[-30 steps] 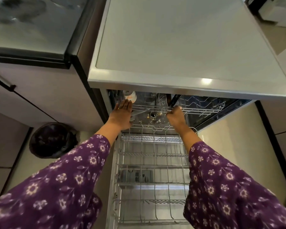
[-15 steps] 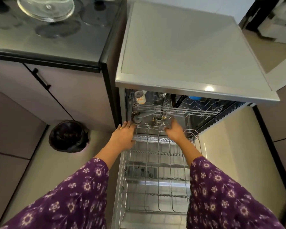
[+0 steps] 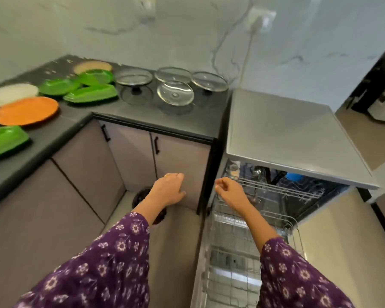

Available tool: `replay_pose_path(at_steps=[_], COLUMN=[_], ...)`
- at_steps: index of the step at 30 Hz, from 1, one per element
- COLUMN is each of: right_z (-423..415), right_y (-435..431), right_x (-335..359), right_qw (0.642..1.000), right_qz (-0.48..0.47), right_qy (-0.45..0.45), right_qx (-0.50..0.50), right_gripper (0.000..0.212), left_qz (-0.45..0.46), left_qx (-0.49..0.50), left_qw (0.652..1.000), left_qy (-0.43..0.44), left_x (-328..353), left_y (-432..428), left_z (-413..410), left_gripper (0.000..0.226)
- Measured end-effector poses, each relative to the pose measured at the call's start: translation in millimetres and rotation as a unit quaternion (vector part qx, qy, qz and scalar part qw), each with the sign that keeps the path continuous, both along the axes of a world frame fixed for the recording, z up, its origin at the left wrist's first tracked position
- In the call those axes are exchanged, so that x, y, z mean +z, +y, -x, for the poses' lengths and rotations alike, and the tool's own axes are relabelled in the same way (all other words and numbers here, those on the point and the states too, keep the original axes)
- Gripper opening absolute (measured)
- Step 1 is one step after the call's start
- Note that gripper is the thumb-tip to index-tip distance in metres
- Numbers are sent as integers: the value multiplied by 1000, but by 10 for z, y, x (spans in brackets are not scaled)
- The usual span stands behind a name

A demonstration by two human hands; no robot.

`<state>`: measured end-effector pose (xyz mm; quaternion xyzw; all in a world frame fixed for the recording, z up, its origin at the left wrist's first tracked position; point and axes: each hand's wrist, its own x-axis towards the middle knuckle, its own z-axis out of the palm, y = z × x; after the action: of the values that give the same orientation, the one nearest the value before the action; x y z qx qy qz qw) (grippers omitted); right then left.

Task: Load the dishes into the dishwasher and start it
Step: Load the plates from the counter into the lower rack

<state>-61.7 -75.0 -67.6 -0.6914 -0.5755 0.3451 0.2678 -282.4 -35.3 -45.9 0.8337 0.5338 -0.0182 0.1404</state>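
Beneath the right hand sits the rack; plates lie well apart.

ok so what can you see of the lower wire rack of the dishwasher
The grey wire lower rack stands drawn out of the open steel-topped dishwasher, over its lowered door. Thin metal wire forms a grid with rows of upright tines and a raised rim. No dishes show in it. Its near end leaves the picture. The right hand hangs above its far left corner, holding nothing; contact cannot be told.
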Motion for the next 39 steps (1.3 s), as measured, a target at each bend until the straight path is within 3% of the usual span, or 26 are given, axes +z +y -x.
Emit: replay_pose_path(at_steps=[8, 17, 33, 39], right_z=[1391, 2569, 5027, 5819], right_y=[96, 560, 2420, 3013], right_x=[756, 991, 715, 494], right_qw=[994, 979, 910, 894], right_qz=[-55, -57, -10, 2], right_qy=[-49, -62, -97, -113], right_qx=[84, 183, 404, 434], right_gripper=[18, 13, 28, 27], left_qz=[-46, -25, 25, 13], left_qx=[88, 206, 374, 416], left_qw=[995, 978, 927, 906], left_qy=[-8, -9, -28, -76], left_x=[694, 698, 135, -116], left_y=[-327, -549, 369, 786], left_z=[1746, 3088, 4445, 4688], left_gripper=[49, 43, 43, 58])
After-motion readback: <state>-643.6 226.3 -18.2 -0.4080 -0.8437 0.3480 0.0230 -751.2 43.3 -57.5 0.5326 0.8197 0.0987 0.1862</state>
